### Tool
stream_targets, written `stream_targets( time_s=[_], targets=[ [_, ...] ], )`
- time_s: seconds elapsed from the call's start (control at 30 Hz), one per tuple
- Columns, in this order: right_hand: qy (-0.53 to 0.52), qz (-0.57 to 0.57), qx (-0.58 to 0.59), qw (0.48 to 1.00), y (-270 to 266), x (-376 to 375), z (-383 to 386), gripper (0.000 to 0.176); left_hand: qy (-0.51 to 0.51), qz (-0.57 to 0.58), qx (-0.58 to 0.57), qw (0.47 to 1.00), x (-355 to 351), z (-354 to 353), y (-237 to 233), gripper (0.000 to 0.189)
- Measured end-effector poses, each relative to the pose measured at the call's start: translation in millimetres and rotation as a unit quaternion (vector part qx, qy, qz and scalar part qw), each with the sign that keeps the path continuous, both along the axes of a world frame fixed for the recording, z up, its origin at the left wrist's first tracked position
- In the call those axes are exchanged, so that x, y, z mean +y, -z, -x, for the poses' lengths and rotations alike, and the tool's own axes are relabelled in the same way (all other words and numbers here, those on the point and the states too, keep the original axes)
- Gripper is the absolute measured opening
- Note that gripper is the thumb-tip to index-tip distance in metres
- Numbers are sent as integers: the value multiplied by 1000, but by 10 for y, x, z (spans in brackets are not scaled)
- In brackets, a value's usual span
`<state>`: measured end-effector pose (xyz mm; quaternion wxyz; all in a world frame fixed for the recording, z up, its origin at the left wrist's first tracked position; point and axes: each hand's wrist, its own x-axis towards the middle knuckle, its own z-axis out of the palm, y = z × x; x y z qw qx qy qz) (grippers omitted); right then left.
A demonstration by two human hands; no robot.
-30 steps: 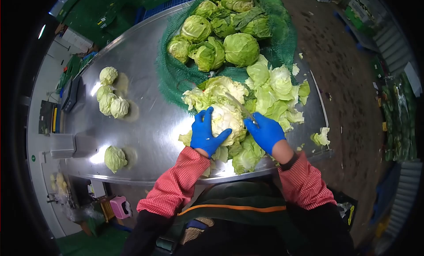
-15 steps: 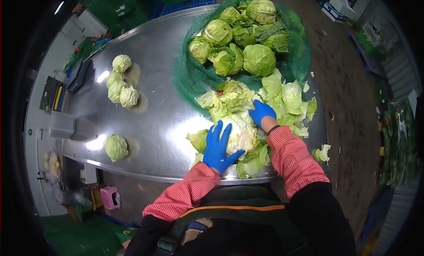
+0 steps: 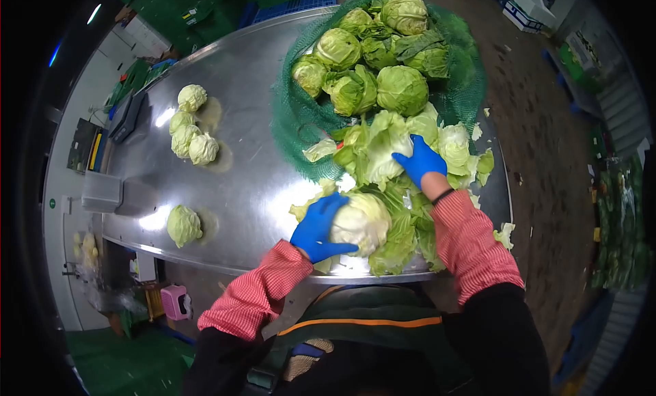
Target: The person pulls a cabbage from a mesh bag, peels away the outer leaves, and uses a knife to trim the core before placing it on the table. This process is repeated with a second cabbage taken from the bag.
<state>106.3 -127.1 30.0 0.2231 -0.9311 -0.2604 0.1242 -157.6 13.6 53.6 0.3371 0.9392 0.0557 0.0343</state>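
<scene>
My left hand (image 3: 318,226), in a blue glove, cups the left side of a pale, stripped cabbage head (image 3: 362,224) near the table's front edge. The thumb lies along its lower side. Pinched in my gloved right hand (image 3: 424,164) is a large pale cabbage leaf (image 3: 387,147), up and to the right of that head. Loose green leaves (image 3: 398,240) lie under and beside the head. More peeled leaves (image 3: 454,150) are heaped right of my right hand. A small red-and-metal object (image 3: 339,144), partly covered by leaves, lies at the heap's left side.
Several untrimmed cabbages (image 3: 402,90) sit on a green mesh sack (image 3: 295,126) at the back of the metal table (image 3: 253,88). Trimmed heads (image 3: 203,148) stand at the left, with one (image 3: 184,225) closer to me. A clear plastic bin (image 3: 102,192) is beside the left edge.
The cabbage head has turned and shifted slightly left with my left hand. My right hand has moved right and up, with the big leaf now apart from the head.
</scene>
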Motion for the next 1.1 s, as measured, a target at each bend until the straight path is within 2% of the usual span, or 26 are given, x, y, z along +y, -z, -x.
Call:
stream_targets(
  time_s=[0.07, 0.13, 0.17, 0.2, 0.33, 0.43, 0.5, 0.53, 0.57, 0.63, 0.73, 0.77, 0.8, 1.0, 1.07, 1.1],
  targets=[
    [-48, -8, -11, 999, -102, -210, 201, 46, -159, 106, -76, 979, 24, 7, 321, 98],
    [-89, -38, 9, 995, -146, -354, 499, 38, -285, 180, -9, 942, 67, -104, 336, 99],
    [-121, -62, -19, 991, -139, -455, 672, 33, -302, 205, -1, 931, 89, -148, 341, 100],
    [-151, -85, -45, 984, -119, -554, 837, 28, -303, 188, 8, 934, 93, -160, 355, 99],
    [-167, -14, -20, 986, -233, -659, 1163, 17, -297, 132, 17, 946, -11, -172, 406, 98],
    [-160, 14, -6, 987, 49, -621, 1060, 16, -261, 100, -20, 960, -108, -215, 317, 97],
    [-138, 34, 18, 990, 341, -633, 663, 20, -229, 81, -36, 970, -139, -187, 266, 95],
    [-114, -72, 2, 991, 745, -726, 322, 22, -225, 84, -41, 970, -144, -165, 263, 95],
    [79, -105, 75, 988, 415, -664, 209, 21, -223, 88, -46, 970, -154, -135, 260, 95],
    [-27, -72, 0, 997, 35, -629, 358, 18, -190, 88, -67, 975, -128, -2, 309, 94],
    [-185, -53, -66, 979, -335, -609, 960, 12, -226, 274, -88, 931, -96, 119, 518, 94],
    [-201, -54, -67, 976, -340, -610, 1138, 10, -228, 318, -75, 917, -108, 112, 464, 94],
    [-219, -54, -68, 972, -337, -623, 1250, 9, -229, 309, -79, 920, -119, 105, 473, 94],
    [-200, 45, -66, 976, 55, -535, 1241, 9, -248, 239, -76, 936, -156, 23, 468, 91],
    [-145, -12, -74, 987, 273, -508, 1019, 15, -253, 227, -74, 937, -178, 19, 438, 90],
    [-116, -42, -78, 989, 244, -462, 909, 18, -232, 180, -88, 952, -216, 41, 411, 89]
  ],
)
